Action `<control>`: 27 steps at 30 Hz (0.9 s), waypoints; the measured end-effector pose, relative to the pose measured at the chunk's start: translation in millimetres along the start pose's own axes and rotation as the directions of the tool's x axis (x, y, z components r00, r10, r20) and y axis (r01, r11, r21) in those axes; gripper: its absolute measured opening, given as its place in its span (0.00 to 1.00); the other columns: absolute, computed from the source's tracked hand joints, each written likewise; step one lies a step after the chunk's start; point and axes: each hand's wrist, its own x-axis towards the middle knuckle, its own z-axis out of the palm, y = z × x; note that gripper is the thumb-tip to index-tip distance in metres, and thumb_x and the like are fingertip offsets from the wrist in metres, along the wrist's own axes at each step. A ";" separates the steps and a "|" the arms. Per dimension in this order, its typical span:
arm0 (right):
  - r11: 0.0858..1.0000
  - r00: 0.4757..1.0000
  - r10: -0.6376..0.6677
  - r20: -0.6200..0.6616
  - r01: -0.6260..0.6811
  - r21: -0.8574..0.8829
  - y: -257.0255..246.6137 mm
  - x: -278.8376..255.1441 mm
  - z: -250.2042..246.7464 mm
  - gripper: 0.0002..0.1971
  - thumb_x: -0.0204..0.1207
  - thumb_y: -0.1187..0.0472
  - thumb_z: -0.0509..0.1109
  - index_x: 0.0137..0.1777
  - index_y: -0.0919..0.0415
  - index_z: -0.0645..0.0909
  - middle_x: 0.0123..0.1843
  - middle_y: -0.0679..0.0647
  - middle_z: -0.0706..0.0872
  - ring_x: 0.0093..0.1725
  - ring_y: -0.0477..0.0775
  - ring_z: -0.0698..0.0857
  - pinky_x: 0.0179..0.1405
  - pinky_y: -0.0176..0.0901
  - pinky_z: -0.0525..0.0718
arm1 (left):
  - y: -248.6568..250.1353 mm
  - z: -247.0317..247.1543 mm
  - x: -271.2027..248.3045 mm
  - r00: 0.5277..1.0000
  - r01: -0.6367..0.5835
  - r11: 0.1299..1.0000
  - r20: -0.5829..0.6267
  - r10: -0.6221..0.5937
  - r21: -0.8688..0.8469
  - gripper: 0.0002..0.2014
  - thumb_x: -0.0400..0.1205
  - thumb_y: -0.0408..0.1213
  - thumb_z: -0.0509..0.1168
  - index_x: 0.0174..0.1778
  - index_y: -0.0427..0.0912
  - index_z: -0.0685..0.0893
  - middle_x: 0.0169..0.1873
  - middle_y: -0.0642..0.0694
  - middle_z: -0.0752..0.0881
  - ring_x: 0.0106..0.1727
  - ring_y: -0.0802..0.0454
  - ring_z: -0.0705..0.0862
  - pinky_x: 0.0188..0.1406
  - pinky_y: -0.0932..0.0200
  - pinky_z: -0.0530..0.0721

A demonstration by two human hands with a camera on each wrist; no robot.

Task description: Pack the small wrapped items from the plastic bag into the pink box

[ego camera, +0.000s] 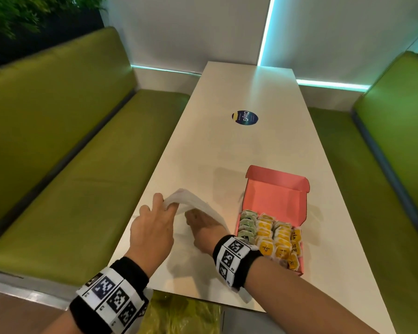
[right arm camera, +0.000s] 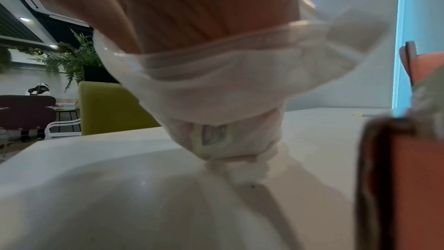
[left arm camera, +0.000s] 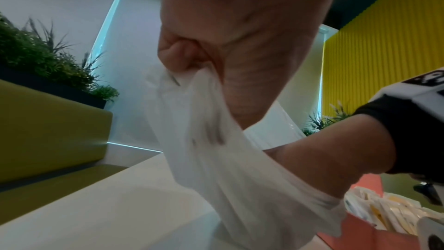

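A thin white plastic bag [ego camera: 198,204] lies on the white table [ego camera: 227,150], left of the open pink box [ego camera: 275,196]. My left hand [ego camera: 165,204] pinches the bag's upper edge and holds it raised; the pinch shows in the left wrist view [left arm camera: 190,67]. My right hand [ego camera: 196,221] reaches into the bag's mouth, fingers hidden by plastic. In the right wrist view its fingers seem to close round a small wrapped item [right arm camera: 213,136], seen blurred through the bag [right arm camera: 228,83]. Rows of green and yellow wrapped items [ego camera: 273,237] fill the box's near part.
The box's lid [ego camera: 278,179] stands up at the far side. A round dark sticker [ego camera: 245,117] sits mid-table. Green benches run along the left [ego camera: 70,165] and right [ego camera: 384,165]. Crumpled yellowish plastic [ego camera: 179,314] lies below the table's near edge.
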 end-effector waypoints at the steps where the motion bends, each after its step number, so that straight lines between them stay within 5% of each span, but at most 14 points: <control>1: 1.000 1.000 -0.009 -0.013 0.009 0.003 -1.2 -0.5 1.5 0.28 0.77 0.72 0.62 0.76 0.63 0.58 0.77 0.60 0.63 0.75 0.60 0.66 0.69 0.48 0.68 | 0.6 1.0 0.3 0.999 0.008 1.000 -0.038 -0.007 0.006 0.29 0.54 0.20 0.63 0.53 0.39 0.84 0.33 0.38 0.73 0.22 0.49 0.59 0.22 0.71 0.43; 3: 1.000 1.000 0.003 -0.030 -0.003 0.031 -4.3 1.4 3.6 0.32 0.74 0.72 0.65 0.76 0.62 0.57 0.76 0.59 0.64 0.74 0.59 0.66 0.69 0.47 0.68 | 2.5 2.1 1.1 0.996 0.022 0.999 -0.087 -0.019 0.032 0.34 0.58 0.23 0.55 0.63 0.41 0.75 0.34 0.38 0.72 0.23 0.49 0.58 0.20 0.68 0.49; 7: 0.999 0.999 0.039 -0.006 -0.039 0.037 -6.7 6.8 3.5 0.21 0.76 0.68 0.66 0.67 0.65 0.66 0.70 0.62 0.70 0.72 0.61 0.69 0.70 0.48 0.67 | 2.5 4.4 2.6 0.990 0.124 0.984 -0.080 -0.114 0.130 0.34 0.64 0.26 0.42 0.68 0.50 0.67 0.41 0.41 0.73 0.30 0.47 0.63 0.26 0.58 0.60; 9: 0.998 0.999 0.049 0.007 -0.049 0.027 -7.3 5.4 0.8 0.18 0.76 0.67 0.65 0.64 0.65 0.68 0.67 0.62 0.72 0.69 0.62 0.71 0.65 0.48 0.69 | 4.9 -0.2 5.0 0.988 0.151 0.977 -0.054 -0.145 0.152 0.34 0.66 0.26 0.51 0.68 0.54 0.66 0.52 0.42 0.74 0.36 0.45 0.69 0.30 0.55 0.66; 11: 0.999 0.999 0.037 0.009 -0.037 0.022 -8.8 2.8 -4.2 0.16 0.78 0.68 0.63 0.64 0.67 0.68 0.66 0.64 0.72 0.66 0.63 0.73 0.61 0.49 0.70 | 7.7 -3.2 7.4 0.983 0.176 0.975 0.026 -0.182 0.136 0.41 0.66 0.28 0.67 0.71 0.58 0.56 0.69 0.42 0.65 0.53 0.41 0.73 0.42 0.43 0.77; 12: 1.000 0.999 0.027 0.018 -0.027 0.002 -9.1 2.0 -6.6 0.16 0.79 0.68 0.61 0.65 0.67 0.67 0.65 0.66 0.72 0.66 0.64 0.73 0.61 0.50 0.70 | 8.5 -2.4 8.0 0.981 0.167 0.975 0.076 -0.179 0.148 0.42 0.70 0.32 0.68 0.72 0.59 0.50 0.75 0.42 0.56 0.65 0.38 0.68 0.53 0.36 0.77; 14: 0.997 0.998 0.006 0.069 0.000 -0.079 -10.0 1.2 -9.9 0.18 0.80 0.68 0.59 0.69 0.66 0.63 0.66 0.68 0.71 0.67 0.65 0.72 0.62 0.52 0.70 | 7.9 -4.6 9.1 0.975 0.134 0.979 0.158 -0.158 0.150 0.40 0.78 0.33 0.63 0.76 0.60 0.44 0.78 0.43 0.43 0.76 0.35 0.56 0.63 0.39 0.76; 17: 0.976 0.983 0.004 0.182 0.036 -0.215 -9.9 1.2 -8.7 0.22 0.81 0.66 0.58 0.74 0.61 0.59 0.68 0.67 0.69 0.70 0.64 0.69 0.65 0.49 0.68 | 10.2 -5.8 12.5 0.976 0.126 0.985 0.162 -0.145 0.121 0.38 0.80 0.31 0.60 0.79 0.57 0.46 0.80 0.42 0.43 0.69 0.41 0.67 0.40 0.61 0.79; 19: 0.964 0.976 0.010 0.219 0.049 -0.261 -9.7 2.2 -7.5 0.20 0.82 0.64 0.58 0.74 0.60 0.62 0.71 0.65 0.66 0.73 0.63 0.65 0.69 0.48 0.65 | 11.8 -6.5 14.2 0.979 0.135 0.987 0.145 -0.146 0.082 0.39 0.78 0.29 0.61 0.79 0.57 0.48 0.80 0.43 0.46 0.58 0.46 0.74 0.27 0.64 0.71; 21: 0.966 0.963 0.055 0.266 0.017 -0.259 -10.2 5.8 -6.6 0.21 0.83 0.63 0.57 0.75 0.61 0.62 0.74 0.64 0.63 0.76 0.64 0.62 0.73 0.50 0.62 | 10.4 -2.2 15.2 0.988 0.139 0.990 0.067 -0.139 0.000 0.42 0.69 0.27 0.71 0.74 0.55 0.58 0.76 0.43 0.59 0.43 0.47 0.75 0.14 0.65 0.56; 24: 0.978 0.955 0.085 0.284 -0.025 -0.208 -8.7 7.9 -8.6 0.21 0.82 0.66 0.59 0.74 0.64 0.64 0.74 0.66 0.65 0.75 0.66 0.66 0.70 0.56 0.68 | 6.0 5.3 17.8 0.997 0.020 1.000 -0.074 -0.021 -0.013 0.42 0.49 0.20 0.73 0.58 0.49 0.71 0.56 0.39 0.73 0.30 0.48 0.63 0.24 0.75 0.40; 27: 0.997 0.978 0.057 0.202 -0.044 -0.066 -6.0 2.5 -11.2 0.17 0.82 0.68 0.57 0.70 0.68 0.70 0.68 0.70 0.72 0.64 0.69 0.76 0.57 0.57 0.76 | 8.0 6.6 17.4 0.995 -0.011 1.000 -0.103 0.009 -0.018 0.38 0.52 0.20 0.63 0.58 0.50 0.70 0.50 0.42 0.70 0.33 0.48 0.61 0.24 0.73 0.39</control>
